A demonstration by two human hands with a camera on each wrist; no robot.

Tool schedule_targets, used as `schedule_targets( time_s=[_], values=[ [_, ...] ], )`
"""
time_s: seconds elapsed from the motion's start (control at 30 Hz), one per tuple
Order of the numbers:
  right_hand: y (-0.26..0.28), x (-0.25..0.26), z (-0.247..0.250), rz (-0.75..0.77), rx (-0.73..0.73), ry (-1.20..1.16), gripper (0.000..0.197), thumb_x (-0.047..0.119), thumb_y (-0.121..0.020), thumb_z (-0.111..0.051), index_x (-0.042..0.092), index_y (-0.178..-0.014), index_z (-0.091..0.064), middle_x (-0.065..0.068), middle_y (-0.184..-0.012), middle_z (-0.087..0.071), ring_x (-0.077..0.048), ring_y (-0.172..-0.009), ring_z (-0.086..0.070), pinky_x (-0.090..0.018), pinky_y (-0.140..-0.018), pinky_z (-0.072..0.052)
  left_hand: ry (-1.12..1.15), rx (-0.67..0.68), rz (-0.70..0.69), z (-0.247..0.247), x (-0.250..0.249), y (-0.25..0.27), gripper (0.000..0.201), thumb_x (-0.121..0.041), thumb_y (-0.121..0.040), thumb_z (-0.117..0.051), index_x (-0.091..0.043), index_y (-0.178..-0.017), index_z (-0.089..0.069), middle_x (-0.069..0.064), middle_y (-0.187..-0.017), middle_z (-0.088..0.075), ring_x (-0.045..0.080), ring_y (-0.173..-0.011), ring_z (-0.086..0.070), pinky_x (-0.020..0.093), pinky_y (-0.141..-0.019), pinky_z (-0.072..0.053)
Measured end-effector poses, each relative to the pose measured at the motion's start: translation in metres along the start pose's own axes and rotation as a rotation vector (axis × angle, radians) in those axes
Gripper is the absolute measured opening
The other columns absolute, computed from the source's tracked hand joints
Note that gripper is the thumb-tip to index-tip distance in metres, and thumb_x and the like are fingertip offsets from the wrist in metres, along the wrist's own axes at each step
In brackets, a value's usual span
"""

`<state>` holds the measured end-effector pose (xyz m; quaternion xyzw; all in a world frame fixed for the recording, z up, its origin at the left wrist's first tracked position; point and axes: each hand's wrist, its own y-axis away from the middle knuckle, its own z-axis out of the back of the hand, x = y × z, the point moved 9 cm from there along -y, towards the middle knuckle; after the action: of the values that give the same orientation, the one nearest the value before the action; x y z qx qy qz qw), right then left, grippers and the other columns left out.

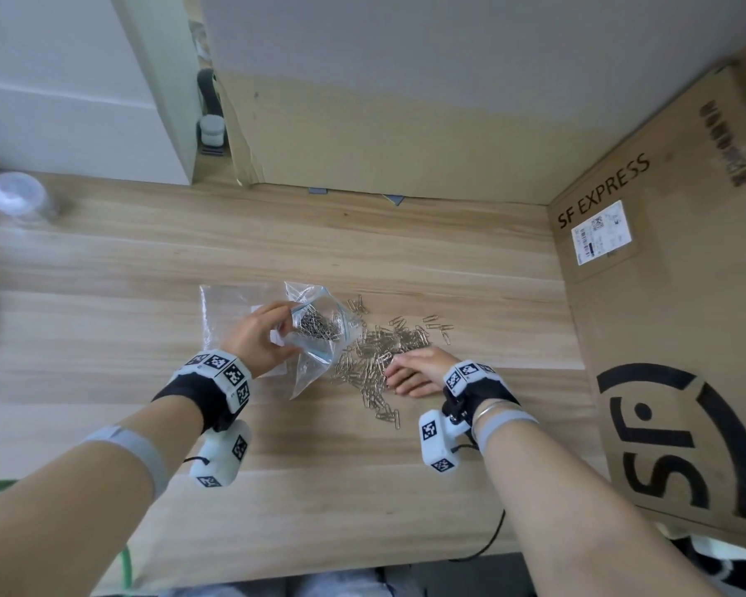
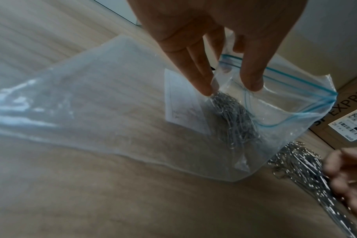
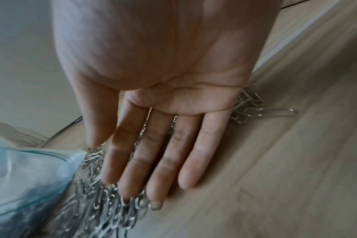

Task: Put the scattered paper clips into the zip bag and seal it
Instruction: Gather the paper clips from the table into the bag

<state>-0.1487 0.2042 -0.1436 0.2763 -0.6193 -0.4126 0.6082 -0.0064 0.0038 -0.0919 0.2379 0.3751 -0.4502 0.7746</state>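
Right hand lies flat on countless loose paper clips; left hand pinches one zip bag open

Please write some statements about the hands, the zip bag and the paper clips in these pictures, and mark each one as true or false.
1. The left hand holds the mouth of the zip bag open. True.
2. The zip bag is empty. False: a bunch of paper clips already lies inside it.
3. The right hand lies with straight fingers on the loose paper clips on the wooden table. True.
4. The loose clips lie to the left of the bag. False: they lie to its right, towards the cardboard box.
5. The blue zip strip is pressed shut. False: its two sides stand apart.
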Motion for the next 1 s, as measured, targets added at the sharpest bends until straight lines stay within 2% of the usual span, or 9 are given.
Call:
schedule_targets(
  time_s=[0.07,0.13,0.23,0.33,0.47,0.57,0.8,0.9,1.0],
  values=[
    [0.003,0.012,0.006,0.056,-0.052,0.026,0.015,0.024,-0.092,-0.051,0.021,-0.088,-0.066,0.003,-0.085,-0.067,-0.009,-0.071,-0.062,-0.019,-0.064,-0.053,-0.003,-0.002,-0.010,0.001,-0.002,-0.001,0.053,-0.001,-0.064,-0.075,-0.032,-0.061,-0.032,-0.005,-0.110,-0.052,-0.005,-0.076,-0.050,0.007,-0.064,-0.042],
    [0.011,0.024,0.030,0.145,-0.278,0.169,0.006,0.022,-0.088,-0.057,0.024,-0.088,-0.063,0.004,-0.083,-0.064,-0.005,-0.062,-0.057,-0.017,-0.057,-0.050,-0.001,-0.007,-0.018,0.003,-0.003,-0.002,0.053,0.000,-0.064,-0.075,-0.032,-0.062,-0.032,-0.003,-0.108,-0.053,0.004,-0.076,-0.053,0.004,-0.066,-0.041],
    [0.028,0.028,0.061,0.150,-0.630,0.454,0.036,0.034,-0.075,-0.070,0.028,-0.108,-0.055,0.002,-0.108,-0.052,-0.012,-0.086,-0.056,-0.026,-0.078,-0.049,-0.009,-0.003,-0.012,0.006,-0.004,-0.003,0.054,0.000,-0.064,-0.076,-0.032,-0.061,-0.032,-0.002,-0.109,-0.052,0.018,-0.079,-0.054,0.010,-0.065,-0.041],
    [0.021,0.016,0.049,0.067,-0.583,0.510,0.079,0.042,-0.064,-0.078,0.035,-0.131,-0.036,-0.007,-0.139,-0.027,-0.026,-0.122,-0.043,-0.041,-0.104,-0.039,-0.019,0.014,0.004,0.005,-0.003,-0.003,0.053,-0.001,-0.064,-0.076,-0.031,-0.061,-0.032,-0.003,-0.111,-0.052,0.017,-0.078,-0.051,0.007,-0.065,-0.039],
    [0.001,0.023,0.018,0.090,-0.550,0.574,0.097,0.050,-0.058,-0.078,0.037,-0.137,-0.025,-0.002,-0.149,-0.009,-0.029,-0.135,-0.023,-0.046,-0.109,-0.033,-0.024,0.023,0.044,0.005,0.003,-0.003,0.051,-0.004,-0.065,-0.076,-0.030,-0.062,-0.032,-0.005,-0.111,-0.051,0.019,-0.078,-0.051,0.020,-0.068,-0.040],
    [-0.006,0.037,0.003,0.132,-0.584,0.701,0.085,0.051,-0.057,-0.078,0.041,-0.129,-0.034,-0.001,-0.142,-0.021,-0.028,-0.128,-0.028,-0.047,-0.103,-0.038,-0.020,0.022,0.052,0.004,0.004,-0.004,0.051,-0.004,-0.065,-0.076,-0.030,-0.062,-0.032,-0.006,-0.113,-0.051,0.018,-0.078,-0.052,0.013,-0.067,-0.039],
    [-0.005,0.061,-0.004,0.291,-0.549,0.655,0.038,0.017,-0.077,-0.069,0.021,-0.112,-0.056,-0.008,-0.122,-0.043,-0.021,-0.099,-0.052,-0.028,-0.087,-0.045,-0.006,0.013,0.067,0.006,0.007,-0.003,0.051,-0.007,-0.064,-0.077,-0.032,-0.063,-0.033,0.003,-0.122,-0.056,0.021,-0.084,-0.057,0.038,-0.074,-0.052],
    [-0.004,0.068,-0.003,0.316,-0.562,0.690,0.029,0.013,-0.081,-0.063,0.014,-0.109,-0.060,-0.010,-0.117,-0.050,-0.016,-0.079,-0.049,-0.028,-0.076,-0.047,0.002,0.014,0.055,0.006,0.006,-0.003,0.051,-0.007,-0.063,-0.078,-0.037,-0.063,-0.036,-0.002,-0.121,-0.055,0.018,-0.086,-0.057,0.036,-0.077,-0.052],
    [-0.003,0.072,0.000,0.317,-0.565,0.694,0.026,0.013,-0.082,-0.060,0.012,-0.108,-0.062,-0.008,-0.114,-0.056,-0.020,-0.086,-0.054,-0.023,-0.073,-0.042,0.012,0.025,0.058,0.005,0.005,-0.003,0.057,-0.008,-0.063,-0.078,-0.050,-0.067,-0.039,-0.011,-0.118,-0.048,0.016,-0.086,-0.058,0.030,-0.074,-0.051]
  ],
)
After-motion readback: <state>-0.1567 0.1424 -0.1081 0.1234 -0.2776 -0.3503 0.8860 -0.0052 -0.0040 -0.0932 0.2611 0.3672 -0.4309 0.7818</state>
